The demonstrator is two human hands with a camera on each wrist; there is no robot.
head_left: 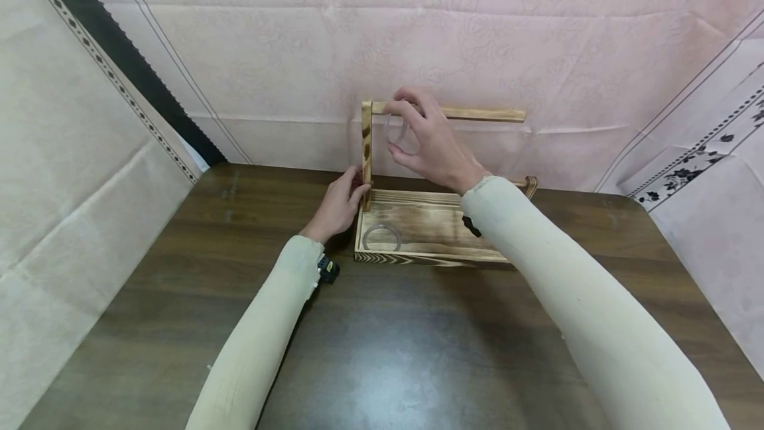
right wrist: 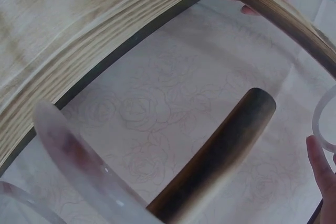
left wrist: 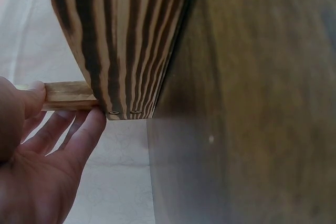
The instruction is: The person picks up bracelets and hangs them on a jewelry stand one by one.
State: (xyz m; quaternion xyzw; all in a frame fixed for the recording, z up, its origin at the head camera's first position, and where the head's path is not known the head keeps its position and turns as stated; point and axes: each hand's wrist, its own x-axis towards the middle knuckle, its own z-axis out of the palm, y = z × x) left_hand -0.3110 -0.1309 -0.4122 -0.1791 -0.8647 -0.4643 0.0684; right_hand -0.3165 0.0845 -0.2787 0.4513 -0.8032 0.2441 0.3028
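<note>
A wooden bangle stand (head_left: 442,217) has a tray base, a left post (head_left: 367,144) and a top bar (head_left: 489,115). My left hand (head_left: 337,204) grips the post low down, thumb on one side and fingers on the other; the left wrist view shows this hand (left wrist: 52,156) beside the striped tray side (left wrist: 126,40). By the top bar's left part, my right hand (head_left: 426,135) pinches a clear bangle (head_left: 386,126) between thumb and fingers. Whether the bangle encircles the bar cannot be told. Another clear bangle (head_left: 398,237) lies in the tray's left front corner.
In the right wrist view, a dark rounded rod (right wrist: 215,163) and a large pale bangle (right wrist: 79,166) are close to the camera. My right forearm covers the tray's right part. A cloth backdrop (head_left: 286,65) stands behind the brown table (head_left: 358,350).
</note>
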